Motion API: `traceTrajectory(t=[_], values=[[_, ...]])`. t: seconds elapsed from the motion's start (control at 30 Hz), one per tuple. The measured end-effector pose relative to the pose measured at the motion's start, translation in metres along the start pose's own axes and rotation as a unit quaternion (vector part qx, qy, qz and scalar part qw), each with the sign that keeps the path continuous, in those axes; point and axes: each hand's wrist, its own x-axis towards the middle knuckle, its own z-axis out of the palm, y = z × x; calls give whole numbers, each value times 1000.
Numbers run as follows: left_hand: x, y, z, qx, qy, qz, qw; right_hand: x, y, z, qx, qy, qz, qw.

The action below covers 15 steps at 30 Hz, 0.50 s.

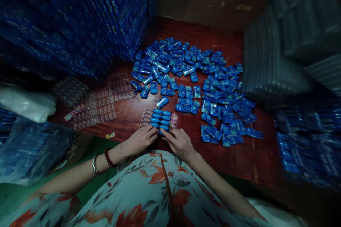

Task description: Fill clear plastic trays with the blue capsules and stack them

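Nearest the camera, a lap in floral cloth [160, 191] fills the bottom of the view, and both forearms reach forward from it onto the near edge of the red-brown table [239, 159]. The left hand [141, 139], with a bead bracelet [108, 158] and a metal bangle [95, 165] on its wrist, rests at the near-left corner of a clear blister tray [146, 117]; its fingers are curled together, tips touching the tray's near edge. The right hand [179, 142] lies just beside it, fingers lightly spread, the forefinger tip pressing at the tray's near end. Whether either hand pinches a piece I cannot tell.

The tray lies straight ahead of the fingertips, its long axis running away from the person. In it sit about 8 small blue capsule-shaped packs [163, 117] in 2 columns, each pack lying crosswise. Both hands are about equally near; the left covers the empty pockets, the right the filled column.

Left of the tray lie roughly 3 sheets of empty clear trays [101, 103]. Beyond and to the right spreads a loose heap of blue packs [202, 78], too many to count. At the far-left side, stacked blue bundles [80, 17] rise like a wall; wrapped grey stacks [293, 42] stand at the far right.
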Motion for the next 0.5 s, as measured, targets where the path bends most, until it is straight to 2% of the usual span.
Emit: traceTrajectory(t=[0.07, 0.13, 0.2, 0.23, 0.3, 0.37, 0.43, 0.5], values=[[-3, -10, -6, -12, 46, 3, 999, 0, 21, -4, 24, 37, 72, 996], [3, -26, -13, -47, 110, -28, 992, 8, 47, -9, 10, 43, 153, 987], [24, -47, -16, -98, 155, -99, 978, 23, 70, -12, -27, -11, 182, 983], [38, -58, -16, -121, 154, -142, 970, 33, 79, -13, -46, -58, 178, 981], [73, -79, -13, -134, 89, -183, 970, 54, 88, -13, -83, -160, 161, 970], [106, -95, -7, -106, 0, -199, 974, 71, 90, -15, -111, -238, 159, 952], [128, -105, -1, -84, -62, -188, 977, 79, 90, -21, -119, -270, 173, 940], [133, -110, 2, -86, -81, -161, 980, 73, 90, -31, -99, -251, 186, 945]])
